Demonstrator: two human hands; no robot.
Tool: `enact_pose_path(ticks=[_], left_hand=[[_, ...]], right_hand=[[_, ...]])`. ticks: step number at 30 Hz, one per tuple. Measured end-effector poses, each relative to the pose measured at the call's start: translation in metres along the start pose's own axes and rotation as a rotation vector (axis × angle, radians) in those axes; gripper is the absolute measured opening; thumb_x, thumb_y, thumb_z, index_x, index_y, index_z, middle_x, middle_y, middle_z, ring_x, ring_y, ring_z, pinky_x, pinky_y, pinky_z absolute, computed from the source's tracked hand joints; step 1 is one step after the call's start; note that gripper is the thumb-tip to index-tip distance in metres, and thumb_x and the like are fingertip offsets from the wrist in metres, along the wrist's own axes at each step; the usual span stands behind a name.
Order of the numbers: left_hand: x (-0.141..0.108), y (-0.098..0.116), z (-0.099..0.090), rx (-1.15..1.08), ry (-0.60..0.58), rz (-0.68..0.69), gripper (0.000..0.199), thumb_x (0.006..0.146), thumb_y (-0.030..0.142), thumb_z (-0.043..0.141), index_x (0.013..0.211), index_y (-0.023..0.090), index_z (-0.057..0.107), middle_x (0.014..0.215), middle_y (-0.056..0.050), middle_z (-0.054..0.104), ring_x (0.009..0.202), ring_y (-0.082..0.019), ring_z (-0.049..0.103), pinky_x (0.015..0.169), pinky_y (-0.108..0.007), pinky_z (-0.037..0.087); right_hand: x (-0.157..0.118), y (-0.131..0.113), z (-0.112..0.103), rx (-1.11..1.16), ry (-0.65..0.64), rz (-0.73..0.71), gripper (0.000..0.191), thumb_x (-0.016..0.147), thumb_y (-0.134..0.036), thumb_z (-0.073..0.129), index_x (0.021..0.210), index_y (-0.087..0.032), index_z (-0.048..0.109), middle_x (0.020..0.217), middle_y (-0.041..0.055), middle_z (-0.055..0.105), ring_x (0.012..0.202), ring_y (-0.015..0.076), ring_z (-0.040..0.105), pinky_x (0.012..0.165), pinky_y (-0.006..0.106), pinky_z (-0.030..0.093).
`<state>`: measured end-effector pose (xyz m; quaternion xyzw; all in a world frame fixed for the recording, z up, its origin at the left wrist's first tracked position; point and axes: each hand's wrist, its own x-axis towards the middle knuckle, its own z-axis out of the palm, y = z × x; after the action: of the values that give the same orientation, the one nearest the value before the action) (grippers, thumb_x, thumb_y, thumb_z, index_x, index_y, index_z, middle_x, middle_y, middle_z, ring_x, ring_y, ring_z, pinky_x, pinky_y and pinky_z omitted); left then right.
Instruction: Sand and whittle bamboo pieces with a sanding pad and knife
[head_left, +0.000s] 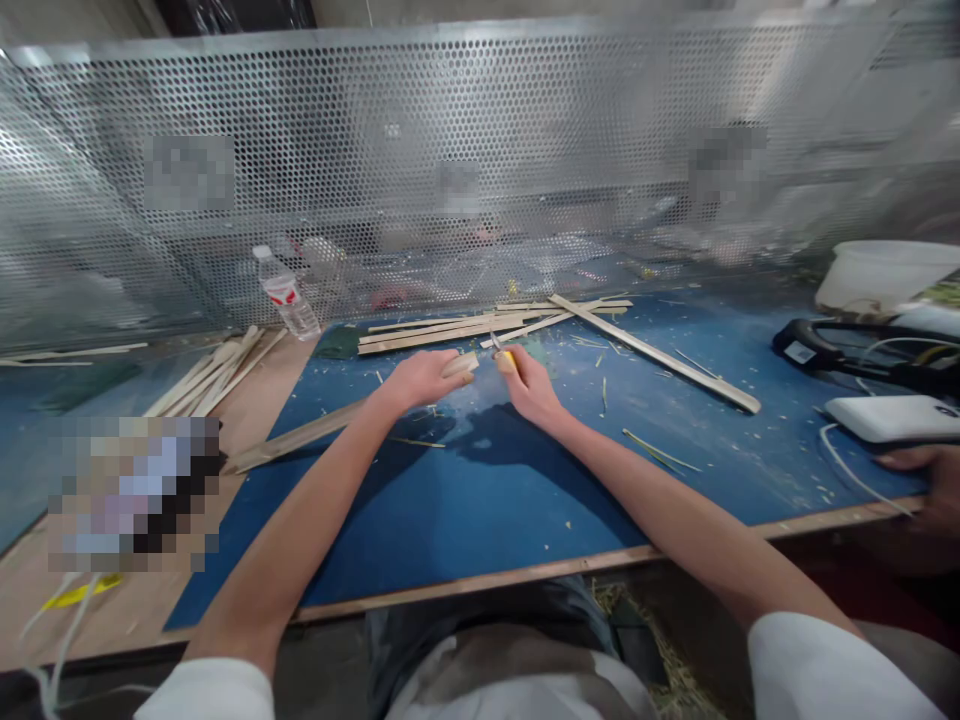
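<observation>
My left hand (429,380) is closed round a long pale wooden strip (307,436), whose short end sticks out past the fingers while the rest runs back under my forearm to the lower left. A small knife with a yellow handle (510,358) is gripped in my right hand (529,385), its blade pointing up and left, a little apart from the strip's end. Behind both hands, a pile of strips (442,332) lies on the blue table mat (480,540). One longer strip (660,357) slants to the right.
A water bottle (286,295) stands by the perforated metal screen (450,110). More strips (217,375) and a blurred-out object (135,495) are at left. At right are a white tub (881,275), black headgear (847,352), a white power bank (892,418) and another person's hand (937,480).
</observation>
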<state>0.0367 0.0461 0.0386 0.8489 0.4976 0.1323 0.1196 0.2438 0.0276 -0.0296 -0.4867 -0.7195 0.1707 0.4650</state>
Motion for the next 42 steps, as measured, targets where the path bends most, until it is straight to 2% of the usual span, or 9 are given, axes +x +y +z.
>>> enact_pose_path(ticks=[5, 9, 13, 17, 21, 31, 38, 42], left_hand=[[0.007, -0.001, -0.013, -0.058, 0.072, 0.088, 0.021, 0.083, 0.037, 0.068, 0.073, 0.020, 0.059, 0.074, -0.003, 0.061, 0.073, -0.019, 0.055, 0.065, -0.026, 0.031], [0.005, 0.001, -0.014, -0.041, 0.076, 0.154, 0.013, 0.084, 0.032, 0.064, 0.084, 0.019, 0.062, 0.081, -0.004, 0.063, 0.075, -0.018, 0.055, 0.068, -0.026, 0.032], [0.001, 0.007, -0.015, -0.030, 0.079, 0.143, 0.025, 0.083, 0.042, 0.064, 0.092, 0.019, 0.063, 0.085, -0.003, 0.065, 0.075, -0.017, 0.054, 0.066, -0.027, 0.032], [0.000, 0.011, -0.017, -0.033, 0.108, 0.075, 0.039, 0.083, 0.058, 0.062, 0.084, 0.019, 0.062, 0.080, -0.003, 0.064, 0.071, -0.017, 0.053, 0.062, -0.028, 0.030], [0.001, 0.012, -0.018, -0.027, 0.114, 0.033, 0.046, 0.080, 0.064, 0.063, 0.074, 0.019, 0.059, 0.072, -0.001, 0.060, 0.067, -0.015, 0.050, 0.060, -0.028, 0.028], [0.002, 0.009, -0.015, -0.015, 0.122, 0.051, 0.054, 0.078, 0.068, 0.064, 0.063, 0.020, 0.044, 0.063, 0.002, 0.049, 0.062, -0.014, 0.042, 0.060, -0.029, 0.024], [0.000, 0.011, -0.015, -0.068, 0.082, 0.089, 0.045, 0.081, 0.060, 0.064, 0.065, 0.019, 0.051, 0.064, 0.002, 0.052, 0.062, -0.013, 0.042, 0.060, -0.028, 0.024], [-0.002, 0.011, -0.014, -0.033, 0.106, 0.098, 0.046, 0.082, 0.059, 0.063, 0.064, 0.019, 0.050, 0.063, 0.002, 0.052, 0.061, -0.013, 0.041, 0.059, -0.029, 0.025]], right_hand=[[-0.002, 0.010, 0.007, -0.100, -0.066, -0.033, 0.047, 0.102, -0.058, 0.026, 0.104, -0.020, 0.053, 0.094, 0.0064, 0.064, 0.085, 0.0199, 0.057, 0.079, 0.030, 0.042], [-0.003, 0.014, 0.013, -0.175, -0.155, -0.095, 0.043, 0.103, -0.055, 0.027, 0.104, -0.020, 0.052, 0.092, 0.0071, 0.063, 0.085, 0.0208, 0.057, 0.078, 0.031, 0.041], [-0.004, 0.015, 0.014, -0.199, -0.179, -0.110, 0.041, 0.103, -0.054, 0.027, 0.104, -0.020, 0.051, 0.087, 0.0057, 0.062, 0.080, 0.0214, 0.058, 0.074, 0.031, 0.040], [-0.005, 0.020, 0.016, -0.177, -0.164, -0.152, 0.037, 0.103, -0.054, 0.031, 0.104, -0.022, 0.049, 0.084, 0.0058, 0.062, 0.078, 0.0234, 0.059, 0.070, 0.031, 0.040], [-0.006, 0.023, 0.019, -0.139, -0.139, -0.174, 0.033, 0.103, -0.052, 0.033, 0.103, -0.022, 0.048, 0.084, 0.0067, 0.063, 0.077, 0.0240, 0.061, 0.069, 0.032, 0.041], [-0.006, 0.020, 0.021, -0.100, -0.148, -0.140, 0.031, 0.100, -0.054, 0.035, 0.095, -0.024, 0.043, 0.073, 0.0020, 0.057, 0.065, 0.0212, 0.055, 0.063, 0.030, 0.036], [-0.006, 0.019, 0.021, -0.104, -0.170, -0.135, 0.032, 0.098, -0.056, 0.038, 0.094, -0.025, 0.044, 0.067, -0.0006, 0.055, 0.058, 0.0192, 0.053, 0.058, 0.028, 0.032], [-0.006, 0.019, 0.021, -0.150, -0.169, -0.109, 0.032, 0.099, -0.055, 0.036, 0.094, -0.025, 0.045, 0.064, 0.0005, 0.056, 0.056, 0.0204, 0.055, 0.057, 0.027, 0.031]])
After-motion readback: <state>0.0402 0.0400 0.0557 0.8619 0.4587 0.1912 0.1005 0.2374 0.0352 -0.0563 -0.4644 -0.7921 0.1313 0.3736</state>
